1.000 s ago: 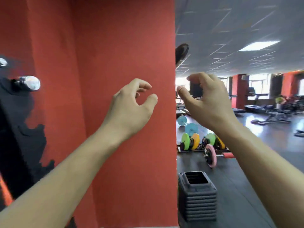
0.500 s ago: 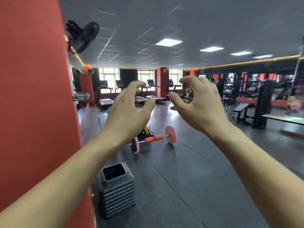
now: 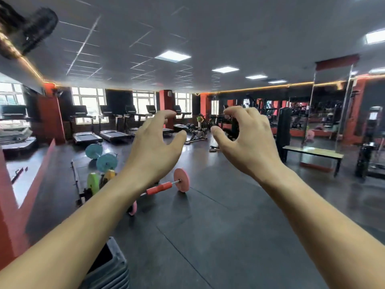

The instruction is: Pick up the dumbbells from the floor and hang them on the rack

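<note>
At the far left edge, a red wall point(image 3: 10, 215) is seen, and a black fan point(image 3: 35, 30) is fixed high above it. Near the bottom, a stack of grey steps point(image 3: 116, 272) is set on the floor point(image 3: 218, 236) close to the wall, and part of it is hidden by the left arm. Farther back, round weights are stood on a low black frame point(image 3: 75, 176): two blue plates point(image 3: 106, 162), a green plate point(image 3: 93, 183) and a yellow plate point(image 3: 110, 174). Behind them, a row of treadmills point(image 3: 87, 130) is lined up by the windows.

The left hand point(image 3: 154, 151) is held up in the air. Its fingers point(image 3: 166, 114) are bent loosely, a gap is left to the thumb, and nothing is held. Under this hand, the dumbbell point(image 3: 159, 188) is lying on the floor, just beside the frame. It is made of a red handle and two pink plates. The near plate is partly hidden by the left arm, so the way to it is crossed by that arm.

The right hand point(image 3: 250, 147) is held up beside the left one, apart from it. Its fingers point(image 3: 237, 111) are bent loosely too, and nothing is held.

To the right of the dumbbell, a wide stretch of dark floor is left open. At its far right edge, a long worktop point(image 3: 312, 152) is stood before a tall mirror point(image 3: 329, 113), next to a black post point(image 3: 283, 130).
</note>
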The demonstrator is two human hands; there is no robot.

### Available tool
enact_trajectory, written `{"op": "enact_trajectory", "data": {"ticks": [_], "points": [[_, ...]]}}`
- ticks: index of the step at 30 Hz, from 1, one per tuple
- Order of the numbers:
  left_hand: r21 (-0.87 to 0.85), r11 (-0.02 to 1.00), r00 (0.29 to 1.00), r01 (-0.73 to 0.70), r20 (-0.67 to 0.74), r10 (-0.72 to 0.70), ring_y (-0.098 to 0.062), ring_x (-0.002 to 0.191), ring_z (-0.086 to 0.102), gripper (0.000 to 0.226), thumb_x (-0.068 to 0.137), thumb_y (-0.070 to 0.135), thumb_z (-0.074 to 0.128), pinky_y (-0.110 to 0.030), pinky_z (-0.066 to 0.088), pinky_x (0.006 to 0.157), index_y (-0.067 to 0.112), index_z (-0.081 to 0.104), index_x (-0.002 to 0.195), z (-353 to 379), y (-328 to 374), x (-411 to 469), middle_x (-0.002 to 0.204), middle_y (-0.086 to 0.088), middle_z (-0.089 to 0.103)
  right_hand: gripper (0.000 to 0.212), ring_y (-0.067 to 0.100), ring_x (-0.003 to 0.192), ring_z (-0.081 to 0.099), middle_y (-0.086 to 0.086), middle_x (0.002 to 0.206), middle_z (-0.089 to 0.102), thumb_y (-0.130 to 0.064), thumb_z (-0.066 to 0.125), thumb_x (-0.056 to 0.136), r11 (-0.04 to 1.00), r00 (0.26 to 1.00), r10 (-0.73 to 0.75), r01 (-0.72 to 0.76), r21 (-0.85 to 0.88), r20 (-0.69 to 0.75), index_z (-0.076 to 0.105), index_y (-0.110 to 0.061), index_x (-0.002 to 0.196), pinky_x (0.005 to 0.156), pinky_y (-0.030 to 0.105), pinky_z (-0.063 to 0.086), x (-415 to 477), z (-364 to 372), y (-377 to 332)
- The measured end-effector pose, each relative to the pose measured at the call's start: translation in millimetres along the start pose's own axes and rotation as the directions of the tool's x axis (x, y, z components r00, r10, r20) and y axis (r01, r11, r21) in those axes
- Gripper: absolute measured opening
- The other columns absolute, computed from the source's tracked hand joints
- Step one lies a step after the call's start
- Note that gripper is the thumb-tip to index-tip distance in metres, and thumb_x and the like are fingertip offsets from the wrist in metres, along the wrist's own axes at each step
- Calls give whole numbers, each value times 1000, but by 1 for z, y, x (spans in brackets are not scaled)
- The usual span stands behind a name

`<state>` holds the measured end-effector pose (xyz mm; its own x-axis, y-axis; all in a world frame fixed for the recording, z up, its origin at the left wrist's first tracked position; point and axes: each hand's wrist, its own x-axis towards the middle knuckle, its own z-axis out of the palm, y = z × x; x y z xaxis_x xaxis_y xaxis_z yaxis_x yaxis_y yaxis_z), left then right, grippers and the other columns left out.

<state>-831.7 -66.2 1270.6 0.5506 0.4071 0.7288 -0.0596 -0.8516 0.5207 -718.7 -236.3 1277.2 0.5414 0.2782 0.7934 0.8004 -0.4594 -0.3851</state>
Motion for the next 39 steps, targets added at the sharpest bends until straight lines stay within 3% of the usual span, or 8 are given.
{"op": "enact_trajectory", "data": {"ticks": [7, 13, 22, 26, 30, 34, 39], "points": [[11, 999, 999, -40, 24, 40, -22, 135, 46, 46, 98, 39, 60, -36, 36, 105, 34, 48, 142, 75, -46, 102, 145, 1, 52, 47, 28, 123, 48, 3, 128, 57, -51, 64, 96, 997, 998, 35, -38, -74, -47, 59, -29, 136, 108, 45, 40, 80, 57, 60], [2, 999, 998, -49, 42, 49, -21, 135, 47, 45, 97, 40, 61, -34, 36, 105, 36, 48, 140, 178, -98, 173, 145, 3, 52, 46, 29, 124, 47, 4, 128, 56, -51, 64, 96, 995, 995, 51, -58, -81, -81, 59, -29, 135, 106, 45, 40, 148, 129, 156], [32, 999, 998, 32, -48, -31, -22, 133, 48, 46, 97, 37, 63, -42, 40, 111, 33, 51, 140, 322, -172, 320, 144, 0, 54, 50, 32, 126, 47, 6, 133, 54, -50, 63, 96, 999, 999, -1, 3, -36, 36, 55, -27, 140, 106, 46, 40, 300, 270, 292], [85, 995, 995, 49, -96, -41, -23, 136, 46, 45, 98, 38, 63, -41, 39, 111, 33, 51, 140, 355, -207, 381, 144, -1, 54, 53, 33, 128, 46, 7, 136, 53, -51, 62, 97, 999, 996, -39, 40, -4, 77, 54, -26, 143, 105, 46, 39, 357, 329, 323], [120, 991, 986, 61, -161, -41, -19, 133, 47, 41, 98, 38, 63, -32, 34, 101, 32, 53, 138, 380, -246, 423, 141, 2, 55, 51, 33, 129, 46, 8, 136, 54, -50, 63, 96, 994, 992, -86, 79, 73, 91, 55, -27, 141, 104, 45, 38, 402, 388, 349], [149, 987, 975, 65, -222, -31, -12, 124, 49, 36, 99, 34, 63, -24, 31, 98, 28, 57, 133, 399, -289, 455, 128, 11, 55, 54, 34, 131, 47, 10, 137, 57, -52, 64, 95, 979, 981, -141, 118, 167, 134, 56, -25, 141, 106, 46, 40, 442, 451, 365], [222, 962, 955, 160, -282, -94, -13, 121, 52, 38, 97, 40, 64, -32, 41, 101, 32, 56, 133, 406, -360, 484, 127, 10, 55, 52, 34, 128, 51, 10, 132, 59, -52, 65, 95, 941, 948, -264, 213, 262, 176, 58, -24, 139, 105, 43, 41, 483, 545, 358]]}}
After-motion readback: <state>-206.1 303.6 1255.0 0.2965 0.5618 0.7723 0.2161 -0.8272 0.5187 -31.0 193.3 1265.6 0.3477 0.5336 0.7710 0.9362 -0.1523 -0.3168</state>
